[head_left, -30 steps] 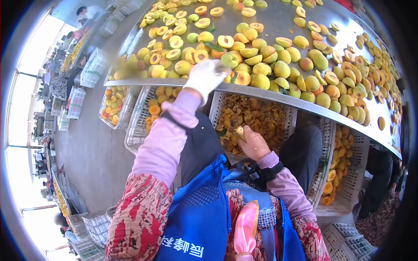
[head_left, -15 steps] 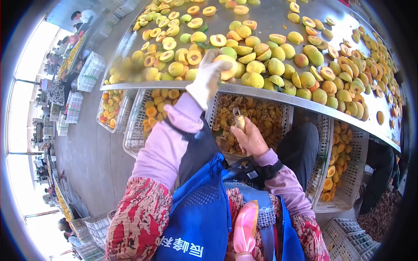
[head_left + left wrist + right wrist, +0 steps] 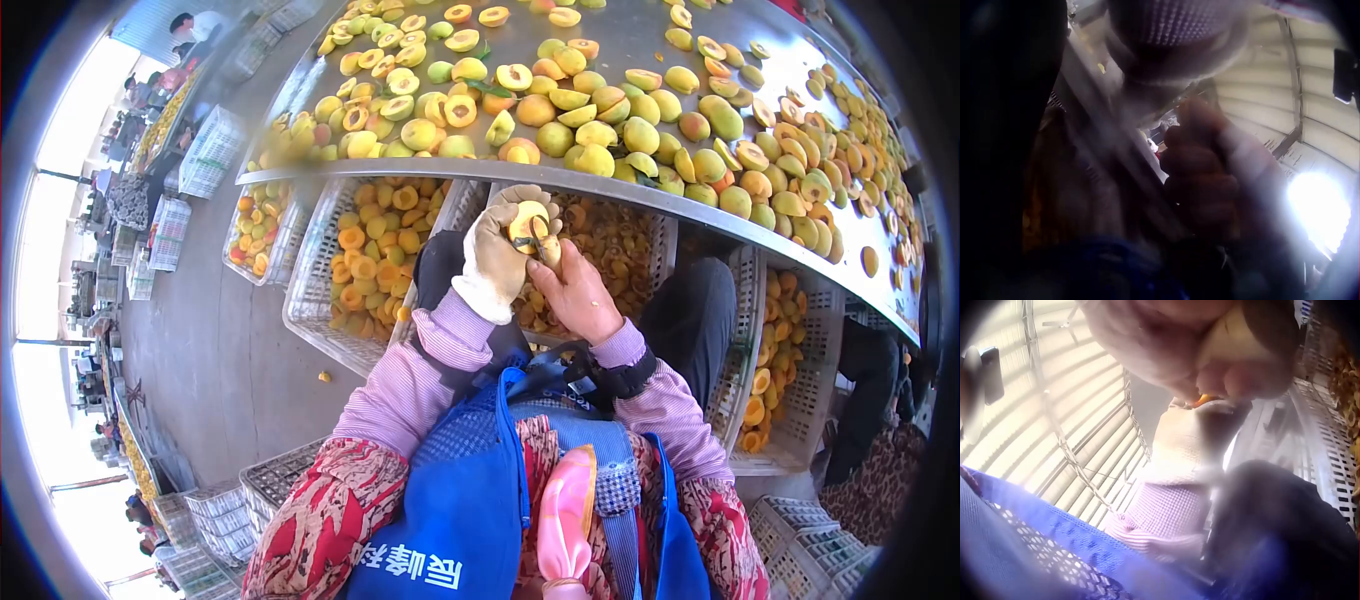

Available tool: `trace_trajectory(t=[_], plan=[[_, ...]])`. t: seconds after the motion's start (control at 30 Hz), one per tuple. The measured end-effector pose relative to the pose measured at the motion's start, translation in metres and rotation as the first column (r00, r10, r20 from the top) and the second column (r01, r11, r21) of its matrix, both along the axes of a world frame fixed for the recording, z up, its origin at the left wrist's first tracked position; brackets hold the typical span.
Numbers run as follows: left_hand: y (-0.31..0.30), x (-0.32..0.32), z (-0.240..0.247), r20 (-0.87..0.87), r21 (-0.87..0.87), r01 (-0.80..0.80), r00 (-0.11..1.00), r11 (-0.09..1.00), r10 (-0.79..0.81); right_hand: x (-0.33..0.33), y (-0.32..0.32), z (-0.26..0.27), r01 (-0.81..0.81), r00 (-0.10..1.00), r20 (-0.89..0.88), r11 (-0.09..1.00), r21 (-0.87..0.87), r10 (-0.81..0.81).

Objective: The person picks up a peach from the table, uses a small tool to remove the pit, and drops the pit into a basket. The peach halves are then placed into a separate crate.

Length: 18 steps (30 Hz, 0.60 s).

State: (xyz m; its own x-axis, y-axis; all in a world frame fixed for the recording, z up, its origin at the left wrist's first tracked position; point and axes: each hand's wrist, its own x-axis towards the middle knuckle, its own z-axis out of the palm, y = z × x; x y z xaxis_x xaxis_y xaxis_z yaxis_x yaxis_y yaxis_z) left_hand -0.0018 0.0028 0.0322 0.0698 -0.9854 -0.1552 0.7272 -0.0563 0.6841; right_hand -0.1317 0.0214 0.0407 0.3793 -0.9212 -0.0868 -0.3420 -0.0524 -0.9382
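Note:
My left hand (image 3: 490,255), in a pale work glove, grips a halved yellow peach (image 3: 525,216) in front of the table edge, its cut face turned up. The bare right hand (image 3: 584,296) holds a pitting spoon (image 3: 549,252) by its short, light handle. Its metal loop lies at the stone in the middle of the cut face. In the right wrist view, fingers (image 3: 1235,381) curl round the handle (image 3: 1229,337), with the glove (image 3: 1179,440) close behind and a bit of orange flesh between. The left wrist view is dark and blurred.
A metal table (image 3: 620,35) carries many whole and halved peaches (image 3: 590,135). Below its edge stand a crate of peach halves (image 3: 375,265), a crate of scraps (image 3: 610,250) between the knees, and another crate of halves (image 3: 775,375) at right. Stacked crates (image 3: 215,525) stand lower left.
My left hand reached among the fruit on the table, took the peach half and brought it down to the right hand. The pitting spoon has gone from over the scraps to the cut face.

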Motion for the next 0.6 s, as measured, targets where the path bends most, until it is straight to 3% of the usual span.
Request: trace_trajectory(t=[0.17, 0.23, 0.27, 0.33, 0.47, 0.53, 0.57, 0.6], plan=[[-0.003, -0.011, -0.004, 0.123, 0.081, -0.107, 0.988, 0.991, 0.096, 0.006, -0.005, -0.02, 0.0, 1.0, -0.003, 0.999, -0.051, 0.0], [-0.003, -0.014, -0.006, 0.29, 0.117, -0.14, 0.952, 0.983, 0.101, 0.005, -0.008, -0.017, -0.08, 0.997, 0.023, 0.984, 0.159, 0.077], [-0.005, -0.013, -0.011, 0.276, 0.129, -0.13, 0.957, 0.983, 0.091, 0.005, -0.008, -0.013, -0.079, 0.997, 0.02, 0.983, 0.166, 0.077], [-0.005, -0.011, -0.013, 0.286, 0.17, -0.123, 0.956, 0.978, 0.07, 0.005, -0.011, -0.004, -0.119, 0.991, 0.111, 0.907, 0.405, 0.08], [-0.005, -0.009, -0.017, 0.306, 0.249, -0.112, 0.952, 0.962, 0.032, 0.002, -0.015, -0.007, -0.158, 0.987, 0.077, 0.826, 0.541, 0.139], [-0.005, -0.005, -0.019, 0.308, 0.224, -0.062, 0.951, 0.973, -0.011, -0.001, -0.019, -0.017, -0.3, 0.948, 0.283, 0.72, 0.626, 0.148], [-0.006, -0.004, -0.019, 0.311, 0.195, -0.01, 0.949, 0.981, -0.052, -0.003, -0.02, -0.018, -0.297, 0.948, 0.281, 0.719, 0.628, 0.146], [-0.004, -0.005, -0.02, 0.308, 0.201, -0.01, 0.95, 0.98, -0.053, -0.006, -0.02, -0.019, -0.367, 0.911, 0.404, 0.616, 0.697, 0.085]])
